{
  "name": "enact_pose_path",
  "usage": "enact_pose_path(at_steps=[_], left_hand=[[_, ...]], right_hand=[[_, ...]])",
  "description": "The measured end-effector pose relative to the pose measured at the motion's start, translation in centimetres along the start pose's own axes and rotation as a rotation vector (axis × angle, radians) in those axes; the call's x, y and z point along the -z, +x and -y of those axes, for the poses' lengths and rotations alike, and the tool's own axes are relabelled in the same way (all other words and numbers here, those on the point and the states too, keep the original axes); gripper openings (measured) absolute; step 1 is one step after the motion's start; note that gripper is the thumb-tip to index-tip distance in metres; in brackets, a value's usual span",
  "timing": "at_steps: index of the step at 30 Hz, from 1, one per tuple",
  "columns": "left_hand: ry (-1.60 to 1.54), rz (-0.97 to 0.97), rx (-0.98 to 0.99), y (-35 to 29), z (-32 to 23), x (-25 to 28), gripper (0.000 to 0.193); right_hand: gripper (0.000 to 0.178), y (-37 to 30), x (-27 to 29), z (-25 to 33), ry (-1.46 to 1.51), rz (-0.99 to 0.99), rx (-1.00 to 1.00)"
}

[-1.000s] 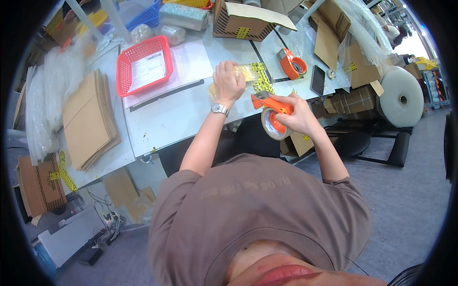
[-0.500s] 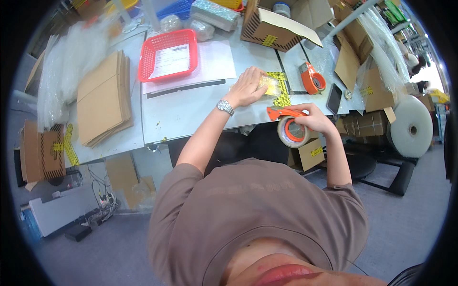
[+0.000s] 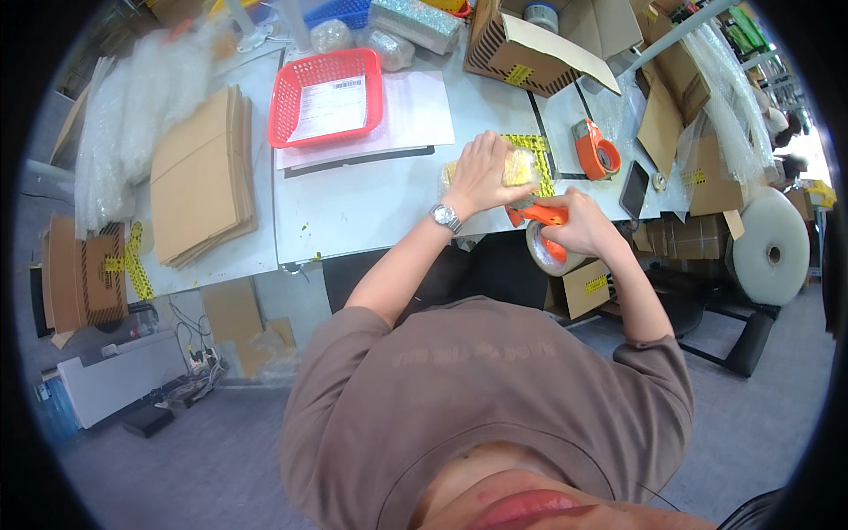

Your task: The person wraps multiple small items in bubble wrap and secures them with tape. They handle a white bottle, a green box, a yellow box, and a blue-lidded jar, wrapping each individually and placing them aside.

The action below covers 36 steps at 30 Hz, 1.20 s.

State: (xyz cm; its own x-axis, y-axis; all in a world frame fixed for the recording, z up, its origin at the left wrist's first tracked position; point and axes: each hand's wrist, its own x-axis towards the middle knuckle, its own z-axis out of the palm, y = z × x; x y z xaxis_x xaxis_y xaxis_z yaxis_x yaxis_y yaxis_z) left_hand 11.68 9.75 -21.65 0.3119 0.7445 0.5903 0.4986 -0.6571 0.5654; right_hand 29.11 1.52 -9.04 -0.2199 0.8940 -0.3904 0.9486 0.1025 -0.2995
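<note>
I'm clasping clear-wrapped yellow bundle [image 3: 519,168] at table [image 3: 371,212] with left hand [image 3: 479,179], gripping orange tape dispenser [image 3: 549,215] in right hand [image 3: 583,224]; wrapping looking done, taping looking unfinished.

From the packet [image 3: 519,166], a basket [image 3: 374,93] holding a sheet [image 3: 331,106] is found at ten o'clock, cardboard [image 3: 203,168] at nine, a carton [image 3: 495,53] at twelve, a phone [image 3: 634,190] at three.

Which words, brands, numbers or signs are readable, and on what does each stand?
Paper in red basket: barcode and print, too small.
Brown shirt: lettering, too faint.
Yellow-black tape strip: marks, too small.
Held tape roll: print, too small.
Nothing reads clearly enough to quote.
</note>
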Motion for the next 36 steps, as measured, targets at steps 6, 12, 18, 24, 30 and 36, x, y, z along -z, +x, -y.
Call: enact_pose_path(at_steps=[6,12,18,24,30,36], left_hand=[[0.074,-0.114,0.250,2.2,2.7,1.2,0.072],[0.023,-0.220,-0.090,-1.6,4.6,4.0,0.084],[-0.086,-0.084,0.041,-1.6,4.1,4.3,0.083],[-0.458,-0.066,0.161,-2.1,6.0,3.0,0.098],[-0.571,0.016,0.238,-2.2,7.3,2.1,0.110],[-0.522,0.215,0.206,-1.5,8.0,3.6,0.114]], right_hand=[[0.042,1.9,-4.0,-1.6,-0.250,0.252,0.082],[0.052,8.7,-2.1,-9.1,-0.205,-0.434,-0.079],[0.064,13.8,-9.7,-11.8,-0.350,-0.779,0.053],[0.073,12.2,-11.8,-6.7,0.145,-0.787,0.249],[0.088,12.9,-9.5,0.4,0.951,-0.505,0.417],[0.092,14.6,-8.8,-1.2,0.763,-0.459,0.442]])
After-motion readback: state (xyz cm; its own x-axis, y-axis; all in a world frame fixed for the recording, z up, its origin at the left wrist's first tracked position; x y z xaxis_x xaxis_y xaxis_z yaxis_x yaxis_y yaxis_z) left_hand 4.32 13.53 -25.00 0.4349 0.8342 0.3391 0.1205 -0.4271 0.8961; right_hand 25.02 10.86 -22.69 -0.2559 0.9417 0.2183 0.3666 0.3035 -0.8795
